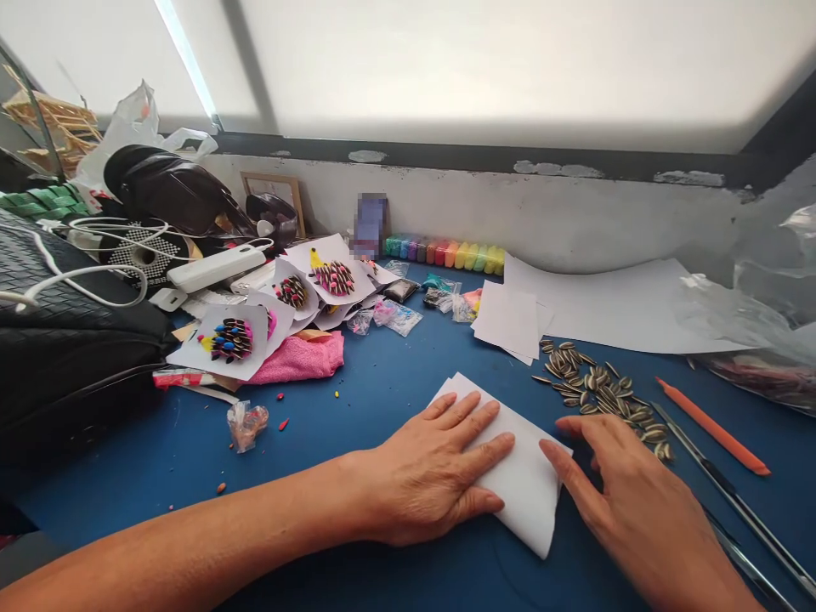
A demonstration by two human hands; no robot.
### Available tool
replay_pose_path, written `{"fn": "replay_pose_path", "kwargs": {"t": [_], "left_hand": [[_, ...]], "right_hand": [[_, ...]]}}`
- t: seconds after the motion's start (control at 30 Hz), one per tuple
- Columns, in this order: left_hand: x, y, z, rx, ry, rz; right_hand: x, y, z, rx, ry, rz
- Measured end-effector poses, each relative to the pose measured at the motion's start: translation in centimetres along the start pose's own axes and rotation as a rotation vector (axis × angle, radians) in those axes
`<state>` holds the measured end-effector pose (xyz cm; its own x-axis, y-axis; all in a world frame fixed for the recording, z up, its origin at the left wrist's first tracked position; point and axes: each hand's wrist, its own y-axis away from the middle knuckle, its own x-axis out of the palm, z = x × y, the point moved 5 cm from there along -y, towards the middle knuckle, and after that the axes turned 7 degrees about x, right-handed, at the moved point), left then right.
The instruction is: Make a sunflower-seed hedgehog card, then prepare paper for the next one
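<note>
A folded sheet of white paper [532, 489] lies on the blue table, its fold towards the lower right. My left hand [439, 472] presses flat on it with the fingers spread. Just to the right, my right hand [637, 501] hovers by the paper's right corner, thumb and index finger apart and nothing visible between them. Its other fingers are partly hidden. Beyond that hand is a loose pile of striped sunflower seeds [599, 387]. An orange pen-like tool [714, 425] and a metal tool with a dark middle [733, 493] lie to its right.
Small white papers [507, 319] and a large white sheet [605, 306] lie behind. Seed-covered hedgehog figures [333, 277] sit on paper beside a pink cloth [299, 357]. Coloured clay [446, 253] lines the wall. A black bag [70, 340] fills the left; clear plastic [758, 297] lies right.
</note>
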<state>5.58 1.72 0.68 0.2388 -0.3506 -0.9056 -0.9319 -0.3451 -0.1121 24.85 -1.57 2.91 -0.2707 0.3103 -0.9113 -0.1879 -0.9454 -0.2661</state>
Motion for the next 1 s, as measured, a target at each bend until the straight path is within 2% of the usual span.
{"fn": "replay_pose_path", "kwargs": {"t": [0.17, 0.33, 0.4, 0.47, 0.53, 0.57, 0.67, 0.73, 0.87, 1.0], "left_hand": [[0.1, -0.2, 0.0, 0.019, -0.006, -0.002], [-0.8, -0.5, -0.1, 0.073, 0.002, -0.059], [-2.3, -0.5, 0.2, 0.059, 0.034, -0.196], [-4.3, -0.2, 1.3, -0.043, 0.129, -0.430], [-5.5, 0.5, 3.1, -0.228, 0.382, -0.631], [-5.5, 0.7, 4.1, -0.326, 0.569, -0.669], [-4.1, 0.6, 5.5, -0.508, 1.089, -0.589], [-3.5, 0.3, 5.4, -0.518, 1.248, -0.517], [-3.0, 0.1, 4.7, -0.495, 1.355, -0.471], [-3.1, 0.2, 4.4, -0.511, 1.345, -0.488]], "right_hand": [[0.3, 0.0, 0.2, 0.037, -0.064, 0.092], [0.5, 0.0, 0.3, 0.179, -0.321, 0.247], [0.1, -0.3, 0.1, 0.262, -0.463, 0.251], [-0.3, -0.6, 0.0, 0.341, -0.596, 0.251], [-0.8, -0.8, -0.1, 0.406, -0.689, 0.247], [-0.9, -0.8, -0.1, 0.432, -0.718, 0.248], [-0.8, -0.6, -0.2, 0.499, -0.776, 0.282], [-0.5, -0.3, -0.3, 0.524, -0.800, 0.307], [-0.2, -0.2, -0.4, 0.554, -0.816, 0.339], [0.1, -0.1, -0.4, 0.607, -0.816, 0.373]]}}
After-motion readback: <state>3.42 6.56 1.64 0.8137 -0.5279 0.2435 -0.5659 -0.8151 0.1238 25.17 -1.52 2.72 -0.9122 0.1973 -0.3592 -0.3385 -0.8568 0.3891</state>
